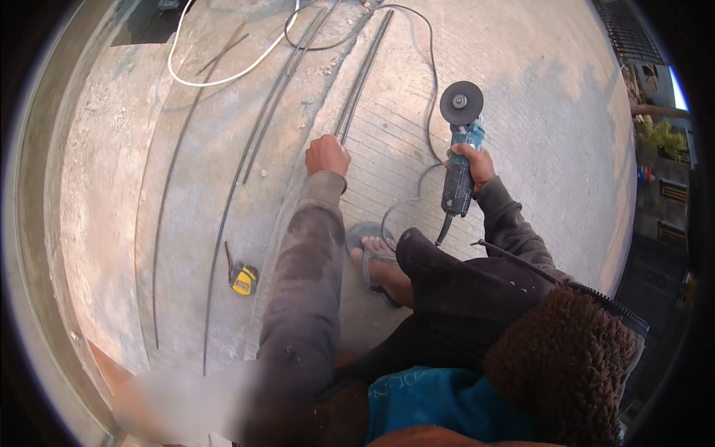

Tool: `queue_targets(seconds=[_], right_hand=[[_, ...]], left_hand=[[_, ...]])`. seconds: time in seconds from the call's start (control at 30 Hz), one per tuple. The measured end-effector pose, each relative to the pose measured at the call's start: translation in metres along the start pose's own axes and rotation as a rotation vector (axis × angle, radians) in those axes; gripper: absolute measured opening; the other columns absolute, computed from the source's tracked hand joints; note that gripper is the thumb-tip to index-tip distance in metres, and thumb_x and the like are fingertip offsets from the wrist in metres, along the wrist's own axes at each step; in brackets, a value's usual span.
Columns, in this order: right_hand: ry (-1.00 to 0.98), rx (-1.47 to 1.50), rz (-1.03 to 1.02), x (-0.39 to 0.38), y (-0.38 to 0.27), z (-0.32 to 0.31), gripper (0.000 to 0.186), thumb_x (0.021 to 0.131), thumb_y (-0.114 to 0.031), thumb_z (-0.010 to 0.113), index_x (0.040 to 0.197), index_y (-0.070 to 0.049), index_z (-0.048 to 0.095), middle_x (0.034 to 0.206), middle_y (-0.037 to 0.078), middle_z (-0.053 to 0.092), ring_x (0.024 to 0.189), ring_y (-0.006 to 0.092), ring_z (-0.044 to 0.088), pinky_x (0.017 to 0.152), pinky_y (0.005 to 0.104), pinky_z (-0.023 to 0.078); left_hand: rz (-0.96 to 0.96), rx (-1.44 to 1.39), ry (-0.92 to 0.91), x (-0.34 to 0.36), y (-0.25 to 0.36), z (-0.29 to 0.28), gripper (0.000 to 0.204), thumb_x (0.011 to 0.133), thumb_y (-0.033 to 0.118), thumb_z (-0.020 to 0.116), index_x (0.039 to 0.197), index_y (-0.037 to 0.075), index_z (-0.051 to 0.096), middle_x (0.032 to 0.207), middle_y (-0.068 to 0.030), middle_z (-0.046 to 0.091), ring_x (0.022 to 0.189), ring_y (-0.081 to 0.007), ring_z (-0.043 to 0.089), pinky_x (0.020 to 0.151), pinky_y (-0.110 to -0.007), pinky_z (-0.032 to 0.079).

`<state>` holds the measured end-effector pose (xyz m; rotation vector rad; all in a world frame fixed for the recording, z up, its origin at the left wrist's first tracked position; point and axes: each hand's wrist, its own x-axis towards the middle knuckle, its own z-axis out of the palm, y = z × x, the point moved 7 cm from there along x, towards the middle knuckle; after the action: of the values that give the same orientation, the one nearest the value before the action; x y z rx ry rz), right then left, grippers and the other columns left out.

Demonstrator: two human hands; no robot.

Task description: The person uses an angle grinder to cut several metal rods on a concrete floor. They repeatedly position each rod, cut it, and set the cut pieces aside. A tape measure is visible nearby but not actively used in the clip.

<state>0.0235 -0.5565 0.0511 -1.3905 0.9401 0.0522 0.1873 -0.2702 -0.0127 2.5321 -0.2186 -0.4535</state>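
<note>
My right hand (pixel 477 164) is wrapped round the body of a teal and black angle grinder (pixel 457 182). Its dark cutting disc (pixel 461 103) points away from me, and no guard shows around the disc. To the left, my left hand (pixel 328 155) is closed like a fist at the near end of a small bundle of steel rods (pixel 365 73). The fingers curl under, so their hold on the rods is partly hidden. From the grinder's rear end hangs a black power cord (pixel 445 229).
Several long thin rods (pixel 257 134) lie on the concrete at left, near a yellow tape measure (pixel 243 279). A white hose (pixel 223 80) loops at the far left. The grinder's dark cable (pixel 432 67) curves over the ground. My sandalled foot (pixel 376 249) stands below the hands.
</note>
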Motion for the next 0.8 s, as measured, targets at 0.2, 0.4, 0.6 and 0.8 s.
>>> queue_targets(seconds=[0.2, 0.4, 0.6, 0.8], right_hand=[[-0.004, -0.052, -0.010, -0.004, -0.008, 0.009, 0.029, 0.080, -0.020, 0.066, 0.098, 0.002, 0.059, 0.084, 0.012, 0.065, 0.068, 0.0222, 0.068, 0.060, 0.0356, 0.057], [-0.131, -0.182, 0.060, -0.008, -0.002, 0.021, 0.032, 0.080, -0.020, 0.066, 0.099, 0.004, 0.059, 0.086, 0.013, 0.065, 0.069, 0.0227, 0.067, 0.061, 0.0357, 0.057], [-0.300, -0.441, -0.114, -0.037, -0.022, 0.078, 0.033, 0.078, -0.018, 0.065, 0.103, 0.004, 0.059, 0.086, 0.014, 0.065, 0.072, 0.0213, 0.067, 0.062, 0.0341, 0.056], [-0.444, -0.799, -0.158, -0.067, 0.007, 0.148, 0.039, 0.073, -0.014, 0.073, 0.105, 0.003, 0.061, 0.088, 0.013, 0.067, 0.073, 0.0191, 0.066, 0.066, 0.0332, 0.053]], left_hand=[[0.012, -0.021, 0.006, -0.009, -0.007, -0.017, 0.020, 0.080, 0.028, 0.072, 0.080, 0.008, 0.074, 0.080, -0.0159, 0.071, 0.080, -0.0324, 0.070, 0.075, -0.041, 0.054], [-0.017, -0.162, 0.076, -0.064, -0.091, -0.060, 0.019, 0.084, 0.029, 0.071, 0.085, 0.010, 0.072, 0.082, -0.0123, 0.071, 0.079, -0.0315, 0.069, 0.069, -0.041, 0.053], [-0.081, -0.137, -0.009, -0.139, -0.155, -0.063, 0.019, 0.083, 0.028, 0.070, 0.087, 0.009, 0.072, 0.083, -0.0135, 0.071, 0.080, -0.0316, 0.069, 0.071, -0.042, 0.053], [-0.081, -0.217, 0.151, -0.187, -0.145, -0.037, 0.025, 0.080, 0.027, 0.074, 0.097, 0.009, 0.072, 0.091, -0.0098, 0.068, 0.090, -0.0300, 0.065, 0.078, -0.040, 0.050]])
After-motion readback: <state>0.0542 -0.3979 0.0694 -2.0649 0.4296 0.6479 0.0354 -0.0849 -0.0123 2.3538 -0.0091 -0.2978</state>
